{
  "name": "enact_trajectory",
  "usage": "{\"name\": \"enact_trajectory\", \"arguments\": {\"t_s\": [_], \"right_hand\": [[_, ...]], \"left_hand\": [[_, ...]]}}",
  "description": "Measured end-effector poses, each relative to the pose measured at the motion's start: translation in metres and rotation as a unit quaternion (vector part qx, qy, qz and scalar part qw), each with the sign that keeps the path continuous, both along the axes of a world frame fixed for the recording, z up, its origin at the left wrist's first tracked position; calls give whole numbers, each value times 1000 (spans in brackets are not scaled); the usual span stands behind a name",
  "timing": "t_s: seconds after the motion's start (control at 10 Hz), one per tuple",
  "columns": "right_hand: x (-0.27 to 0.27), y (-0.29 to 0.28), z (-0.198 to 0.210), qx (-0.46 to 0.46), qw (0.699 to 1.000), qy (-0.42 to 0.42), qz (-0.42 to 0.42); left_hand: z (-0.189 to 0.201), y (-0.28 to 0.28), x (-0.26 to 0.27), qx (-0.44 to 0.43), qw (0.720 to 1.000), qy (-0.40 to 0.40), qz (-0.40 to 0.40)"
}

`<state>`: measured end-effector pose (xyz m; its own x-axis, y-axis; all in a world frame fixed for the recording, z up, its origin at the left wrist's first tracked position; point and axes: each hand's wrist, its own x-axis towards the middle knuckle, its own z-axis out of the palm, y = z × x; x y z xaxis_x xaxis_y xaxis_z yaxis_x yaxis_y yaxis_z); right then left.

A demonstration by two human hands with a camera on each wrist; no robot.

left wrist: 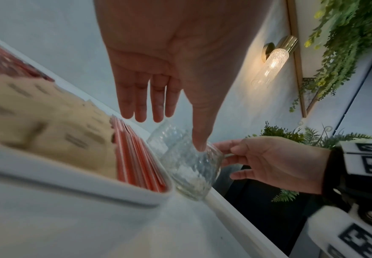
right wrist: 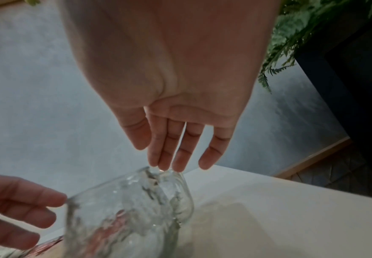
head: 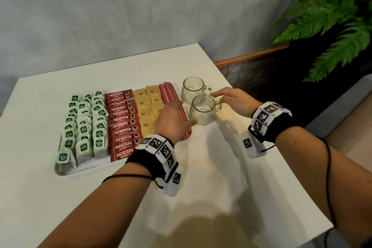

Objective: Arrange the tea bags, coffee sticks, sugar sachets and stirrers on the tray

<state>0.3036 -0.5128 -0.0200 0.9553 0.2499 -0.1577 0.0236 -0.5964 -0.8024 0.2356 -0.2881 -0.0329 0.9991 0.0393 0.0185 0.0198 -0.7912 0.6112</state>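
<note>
Head view: white rectangular tray (head: 66, 171) carries green-tagged tea bags (head: 84, 127), red coffee sticks (head: 122, 121), tan sugar sachets (head: 148, 106), red striped stirrers (head: 171, 94), long axes crosswise. Left hand (head: 171, 119), fingers extended, touches the near dimpled glass mug (head: 202, 109); right hand (head: 234, 101), relaxed, fingertips at its handle.

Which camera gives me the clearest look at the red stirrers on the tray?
The head view: the red stirrers lie in focus at the tray's right end, partly under the left hand. The left wrist view shows them close but blurred; the right wrist view catches only a red glimpse.
</note>
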Motion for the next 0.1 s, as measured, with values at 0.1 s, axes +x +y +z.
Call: {"name": "enact_trajectory", "arguments": {"t_s": [0.1], "right_hand": [[-21,7,12,-58,995,-81,-15]], "left_hand": [[14,27,-19,17,1000,5,6]]}}
